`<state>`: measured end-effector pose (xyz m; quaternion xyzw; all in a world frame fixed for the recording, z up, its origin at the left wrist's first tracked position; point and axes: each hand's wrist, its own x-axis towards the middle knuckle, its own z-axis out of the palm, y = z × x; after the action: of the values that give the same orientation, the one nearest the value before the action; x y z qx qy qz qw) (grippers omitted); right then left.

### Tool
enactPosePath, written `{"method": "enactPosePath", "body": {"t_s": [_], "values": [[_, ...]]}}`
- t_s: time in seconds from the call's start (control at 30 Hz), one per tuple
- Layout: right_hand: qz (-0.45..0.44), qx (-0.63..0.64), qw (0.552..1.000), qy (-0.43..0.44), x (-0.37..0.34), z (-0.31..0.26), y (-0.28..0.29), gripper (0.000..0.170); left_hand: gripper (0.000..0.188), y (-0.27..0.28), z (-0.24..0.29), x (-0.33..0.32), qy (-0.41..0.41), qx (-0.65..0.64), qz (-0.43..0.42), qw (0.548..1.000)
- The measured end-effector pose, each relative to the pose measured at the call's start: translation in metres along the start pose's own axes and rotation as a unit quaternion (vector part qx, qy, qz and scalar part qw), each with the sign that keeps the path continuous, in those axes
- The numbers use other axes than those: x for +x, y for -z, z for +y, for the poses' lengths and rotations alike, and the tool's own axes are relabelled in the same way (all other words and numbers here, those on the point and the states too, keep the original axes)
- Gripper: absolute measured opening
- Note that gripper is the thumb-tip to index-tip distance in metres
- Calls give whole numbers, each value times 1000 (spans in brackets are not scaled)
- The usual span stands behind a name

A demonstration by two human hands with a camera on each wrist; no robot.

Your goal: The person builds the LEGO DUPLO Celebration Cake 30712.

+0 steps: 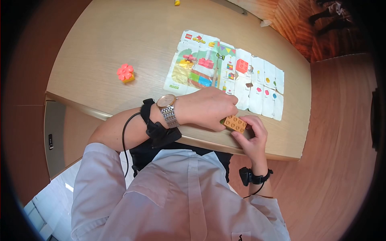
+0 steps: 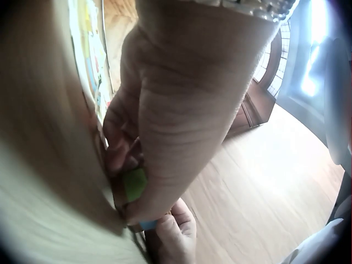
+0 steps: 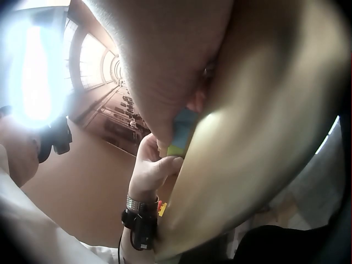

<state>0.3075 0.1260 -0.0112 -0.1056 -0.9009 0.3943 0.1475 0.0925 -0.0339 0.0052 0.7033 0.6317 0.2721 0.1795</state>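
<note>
Both hands are on a small stack of toy building bricks at the table's near edge. Its top is an orange-tan brick (image 1: 235,123) with round studs. Below it show a green brick (image 2: 135,184) and a blue brick (image 3: 185,129). My left hand (image 1: 209,106), with a watch at the wrist, curls its fingers round the left end, covering part of the stack. From the right, my right hand (image 1: 255,138) pinches the other end between thumb and fingers. In the left wrist view, the stack sits low, close to the tabletop.
A creased building-instruction sheet (image 1: 225,74) lies just beyond the hands. To the left stands a pink flower piece (image 1: 125,72) on a yellow brick (image 1: 129,79). A small yellow piece (image 1: 177,2) is at the far side of the table (image 1: 120,36).
</note>
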Motion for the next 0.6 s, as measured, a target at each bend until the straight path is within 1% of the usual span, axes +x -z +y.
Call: {"method": "enactPosePath", "body": {"t_s": [0.03, 0.1, 0.13, 0.2, 0.23, 0.3, 0.33, 0.43, 0.5, 0.57, 0.6], "values": [[0, -1, 1000, 2, 0, 0, 1, 51, 21, 0, -1, 0, 2, -2, -3, 1000], [-14, 14, 1000, 5, 0, -1, 5, 43, 22, 0, -1, -1, 1, -7, -4, 1000], [-15, 10, 1000, 8, 0, 2, 5, 43, 22, 0, -1, 0, 1, -13, -5, 1000], [12, 102, 995, -9, 1, 10, 4, 35, 23, 0, -2, 0, -1, -17, 1, 1000], [8, 101, 995, -6, 7, 9, 6, 35, 23, 0, -3, -1, -2, -21, 1, 1000], [32, 94, 995, -21, 21, 6, 15, 32, 24, -2, -3, -2, -1, -20, 7, 1000], [44, 67, 996, -40, 29, 5, 21, 32, 25, -2, -3, -1, -3, -19, 10, 1000], [69, 31, 996, -40, 68, -1, 35, 31, 25, 0, -2, 0, 4, -22, -1, 1000], [69, 11, 997, -32, 98, 13, 46, 33, 25, 0, -3, 0, -4, -23, 6, 1000], [74, -14, 995, -65, 133, 29, 52, 42, 25, 0, -4, 0, -2, -21, -5, 1000], [75, -16, 995, -61, 151, 44, 54, 42, 26, -1, -5, 0, -1, -21, -6, 1000]]}}
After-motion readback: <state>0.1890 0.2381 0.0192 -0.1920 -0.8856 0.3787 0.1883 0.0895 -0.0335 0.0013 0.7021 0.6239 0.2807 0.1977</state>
